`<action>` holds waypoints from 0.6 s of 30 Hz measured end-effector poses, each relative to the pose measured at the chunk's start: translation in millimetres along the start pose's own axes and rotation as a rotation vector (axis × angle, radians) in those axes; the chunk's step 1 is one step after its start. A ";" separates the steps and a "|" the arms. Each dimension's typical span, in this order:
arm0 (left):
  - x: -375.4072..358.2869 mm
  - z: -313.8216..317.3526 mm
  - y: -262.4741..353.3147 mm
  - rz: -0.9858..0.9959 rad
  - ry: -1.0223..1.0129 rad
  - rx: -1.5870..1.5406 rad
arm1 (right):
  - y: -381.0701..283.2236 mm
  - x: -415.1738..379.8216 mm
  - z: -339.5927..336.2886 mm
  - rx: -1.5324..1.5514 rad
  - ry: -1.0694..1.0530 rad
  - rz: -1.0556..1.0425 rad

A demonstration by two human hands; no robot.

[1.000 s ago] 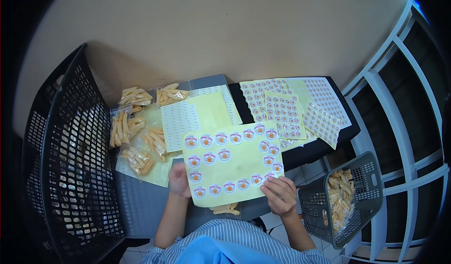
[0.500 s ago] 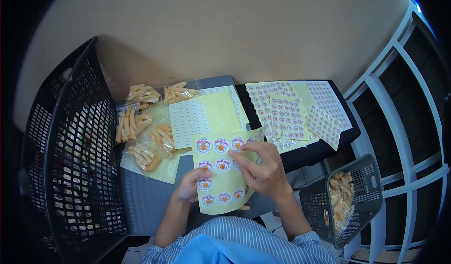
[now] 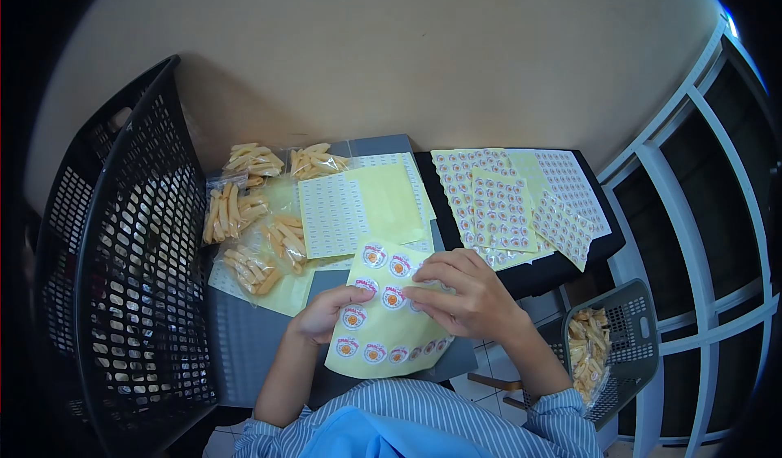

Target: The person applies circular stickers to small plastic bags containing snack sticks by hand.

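Holding a yellow sticker sheet (image 3: 383,328) over the table's near edge, the left hand (image 3: 322,315) pinches its left side while the right hand (image 3: 464,295) fingers press a round sticker (image 3: 393,297).

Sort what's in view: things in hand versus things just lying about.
In hand: sticker sheet, held by left hand; right hand picking at a sticker.

Lying about: snack bags, label sheets, spare sticker sheets, black crate, grey basket.
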State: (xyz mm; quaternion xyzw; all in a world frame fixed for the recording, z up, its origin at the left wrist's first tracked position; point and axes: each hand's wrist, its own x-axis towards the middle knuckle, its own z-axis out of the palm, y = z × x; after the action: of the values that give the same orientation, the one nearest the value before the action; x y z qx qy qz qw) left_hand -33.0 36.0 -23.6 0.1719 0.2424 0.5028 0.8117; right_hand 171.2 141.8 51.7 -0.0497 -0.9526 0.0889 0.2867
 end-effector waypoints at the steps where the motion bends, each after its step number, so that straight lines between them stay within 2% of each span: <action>1: 0.9 0.8 1.9 -0.027 -0.021 -0.021 | 0.5 -0.3 -0.3 0.009 -0.009 -0.016; 6: 6.2 8.6 5.2 -0.023 0.066 0.031 | 2.0 -2.3 -0.7 -0.024 -0.021 -0.037; 8: 8.9 7.2 4.9 -0.002 0.102 0.027 | 3.3 -7.2 3.2 -0.123 0.067 -0.082; 13: 14.6 -2.4 3.3 0.026 -0.015 -0.237 | 6.6 -21.2 11.8 -0.205 0.196 -0.126; 18: 18.3 1.2 3.5 0.028 -0.018 -0.271 | 8.5 -33.5 17.6 -0.254 0.283 -0.142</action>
State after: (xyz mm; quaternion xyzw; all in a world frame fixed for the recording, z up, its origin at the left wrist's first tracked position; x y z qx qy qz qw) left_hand -28.0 53.9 -24.8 0.0684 0.1624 0.5405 0.8227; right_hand 189.6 142.8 17.7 -0.0302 -0.9076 -0.0603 0.4145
